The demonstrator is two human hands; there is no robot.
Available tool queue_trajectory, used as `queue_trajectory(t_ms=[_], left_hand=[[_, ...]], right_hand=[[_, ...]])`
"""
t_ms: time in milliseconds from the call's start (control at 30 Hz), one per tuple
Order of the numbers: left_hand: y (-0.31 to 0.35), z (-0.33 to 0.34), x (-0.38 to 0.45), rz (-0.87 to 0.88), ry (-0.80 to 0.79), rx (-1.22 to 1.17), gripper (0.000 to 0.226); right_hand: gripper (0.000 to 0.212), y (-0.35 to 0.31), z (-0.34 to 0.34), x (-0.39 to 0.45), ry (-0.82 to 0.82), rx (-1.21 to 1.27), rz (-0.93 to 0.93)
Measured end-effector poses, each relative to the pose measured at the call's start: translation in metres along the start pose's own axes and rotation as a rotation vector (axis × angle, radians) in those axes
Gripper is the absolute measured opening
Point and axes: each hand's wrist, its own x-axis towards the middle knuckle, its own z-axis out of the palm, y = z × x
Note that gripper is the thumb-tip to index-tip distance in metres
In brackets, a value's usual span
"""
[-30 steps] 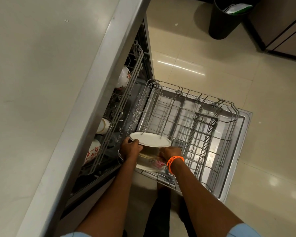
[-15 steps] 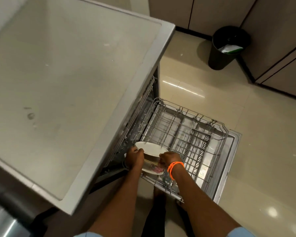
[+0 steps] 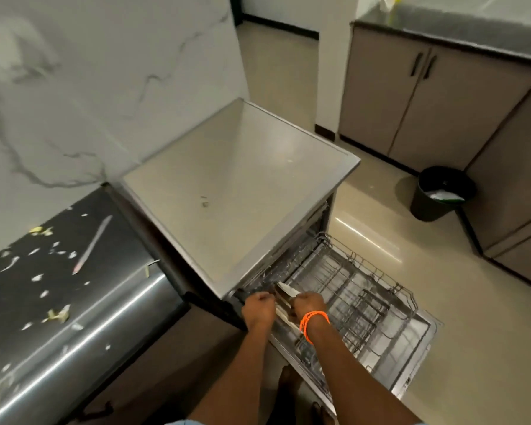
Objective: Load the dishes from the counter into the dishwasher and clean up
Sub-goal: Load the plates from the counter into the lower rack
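1. The person's left hand [image 3: 259,308] and right hand [image 3: 308,305] are both curled into fists around the sides of a stack of white plates with a patterned rim [image 3: 284,299], gripping it between them at the near left corner of the rack.
2. An orange beaded bracelet [image 3: 312,321] circles the right wrist, just behind the fist.
3. The plates sit tilted between the two hands, the left hand on their left edge and the right hand on their right edge; motion blur hides whether they touch the wires below.
4. Under and beyond the hands, the grey wire lower dishwasher rack [image 3: 359,297] is pulled out over the open steel dishwasher door [image 3: 417,348], which lies flat above the beige tiled floor.
5. To the left and farther back, the dishwasher's pale stainless-steel top [image 3: 236,191] stands against a white marble-patterned wall.
6. At the near left, a dark speckled counter [image 3: 43,271] carries scattered food scraps and one long slim pale utensil [image 3: 92,243], lying well apart from the hands.
7. Far right, a round black waste bin [image 3: 442,194] stands on the floor in front of grey-brown cabinets [image 3: 417,96].
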Motion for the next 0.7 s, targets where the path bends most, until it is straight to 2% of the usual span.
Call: queue_trajectory(t_ms=[167,233,400,533,700], left_hand=[[0.004,-0.073,-0.064,0.049,0.088,-0.041,0.023],[-0.003,-0.103,-0.079,0.053,0.135,-0.095,0.022],[-0.01,-0.189,-0.131,0.093,0.29,-0.181,0.029],[-0.037,-0.26,-0.156,0.072,0.436,-0.301,0.041],[-0.08,-0.35,-0.174,0.037,0.586,-0.319,0.037]], right_hand=[[0.019,-0.026,0.027,-0.093,-0.04,-0.423,-0.283],[0.02,-0.03,0.042,-0.119,-0.077,-0.516,-0.339],[0.017,-0.019,0.103,-0.126,-0.233,-0.52,-0.375],[0.019,-0.025,0.15,-0.206,-0.318,-0.495,-0.445],[0.011,-0.022,0.231,-0.258,-0.397,-0.525,-0.536]])
